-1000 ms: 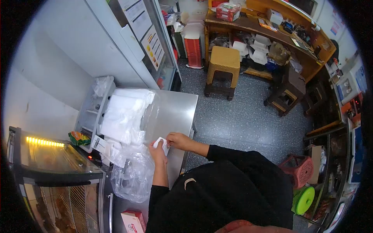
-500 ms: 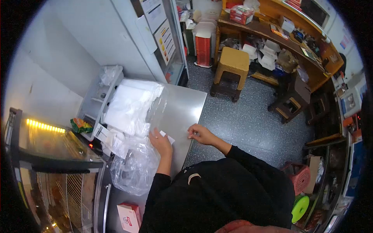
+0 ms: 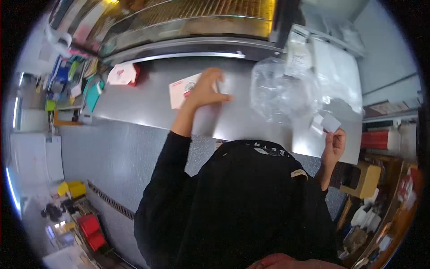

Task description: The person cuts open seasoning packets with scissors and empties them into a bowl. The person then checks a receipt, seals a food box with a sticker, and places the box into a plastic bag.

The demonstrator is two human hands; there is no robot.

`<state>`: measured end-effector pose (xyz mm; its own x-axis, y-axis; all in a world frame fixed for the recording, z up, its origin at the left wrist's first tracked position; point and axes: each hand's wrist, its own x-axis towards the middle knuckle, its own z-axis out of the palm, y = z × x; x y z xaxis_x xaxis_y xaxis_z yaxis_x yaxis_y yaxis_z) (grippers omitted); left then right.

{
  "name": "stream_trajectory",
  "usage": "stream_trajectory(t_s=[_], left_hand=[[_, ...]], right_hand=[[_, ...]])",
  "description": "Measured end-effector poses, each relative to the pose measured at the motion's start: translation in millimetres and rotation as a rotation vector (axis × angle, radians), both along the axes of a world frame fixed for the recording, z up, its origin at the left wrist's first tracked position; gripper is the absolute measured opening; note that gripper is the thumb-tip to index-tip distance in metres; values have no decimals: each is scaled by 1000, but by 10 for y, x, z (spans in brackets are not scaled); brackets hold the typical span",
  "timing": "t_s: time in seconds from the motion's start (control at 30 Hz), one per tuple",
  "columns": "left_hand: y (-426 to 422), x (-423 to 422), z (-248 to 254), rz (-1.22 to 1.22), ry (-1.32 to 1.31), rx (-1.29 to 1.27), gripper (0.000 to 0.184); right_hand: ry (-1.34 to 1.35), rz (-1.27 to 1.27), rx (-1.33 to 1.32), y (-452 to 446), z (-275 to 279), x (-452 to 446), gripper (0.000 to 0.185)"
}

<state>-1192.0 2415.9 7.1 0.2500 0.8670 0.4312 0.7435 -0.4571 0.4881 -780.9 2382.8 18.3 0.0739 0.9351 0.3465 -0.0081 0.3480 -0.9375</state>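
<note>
My left hand is over the right end of a pink and white carton on the steel counter. Its thumb and fingers are curved and apart, slightly blurred; I cannot tell whether they touch the carton. At the counter's front edge, my right hand pinches a small white paper piece between thumb and finger. Another white piece shows just left of it. Between my hands lies a crumpled clear plastic bag, beside a stack of white bags.
A glass-fronted warming cabinet with wire racks stands behind the counter. Another red and white carton sits at the counter's left. A yellow-brown stool stands on the floor to the right.
The view has swung left along the counter. My left hand has gone from the plastic bag to the carton. My right hand has come over the counter edge and now holds white paper.
</note>
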Motion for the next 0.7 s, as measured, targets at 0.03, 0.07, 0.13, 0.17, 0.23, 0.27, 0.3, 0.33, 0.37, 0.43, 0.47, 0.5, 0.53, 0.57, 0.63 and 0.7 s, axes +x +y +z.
stream_trajectory(t_s=[0.03,0.07,0.13,0.17,0.23,0.27,0.3,0.33,0.37,0.43,0.47,0.5,0.53,0.57,0.63,0.7], left_hand=[[-150,-322,-101,149,155,-169,70],[-279,-586,-212,292,304,-341,84],[-381,-923,-425,327,328,-541,100],[-415,-1005,-479,332,422,-571,102],[-462,-1019,-387,328,505,-638,103],[-488,-1086,-424,328,497,-644,103],[-497,-1145,-456,344,484,-620,99],[-502,-1196,-480,358,474,-594,95],[-510,-1219,-494,353,470,-597,95],[-529,-1233,-520,314,324,-541,83],[-531,-1267,-577,309,317,-542,83],[-541,-1286,-646,283,247,-439,78],[-550,-1308,-708,259,176,-335,73],[-548,-1338,-765,254,170,-336,73],[-547,-1373,-815,213,104,-212,68],[-562,-1393,-841,196,75,-191,66]], right_hand=[[-2,21,-3,1,15,-196,9],[-35,163,-32,21,32,-403,10],[-118,385,-49,62,71,-937,13],[-154,469,-63,91,99,-1255,11],[-252,561,-38,153,167,-1776,9],[-299,579,-35,187,95,-2019,10],[-344,596,-31,227,-21,-2223,11],[-322,624,-80,267,-149,-2415,12],[-300,648,-130,304,-292,-2583,13],[-263,673,-183,371,-628,-2872,12],[-221,698,-230,395,-731,-3003,12],[-227,695,-236,399,-765,-3110,12],[-100,743,-301,394,-786,-3214,12],[30,788,-364,402,-813,-3299,11],[11,788,-365,445,-895,-3421,11],[-9,790,-367,426,-1007,-3461,10]])
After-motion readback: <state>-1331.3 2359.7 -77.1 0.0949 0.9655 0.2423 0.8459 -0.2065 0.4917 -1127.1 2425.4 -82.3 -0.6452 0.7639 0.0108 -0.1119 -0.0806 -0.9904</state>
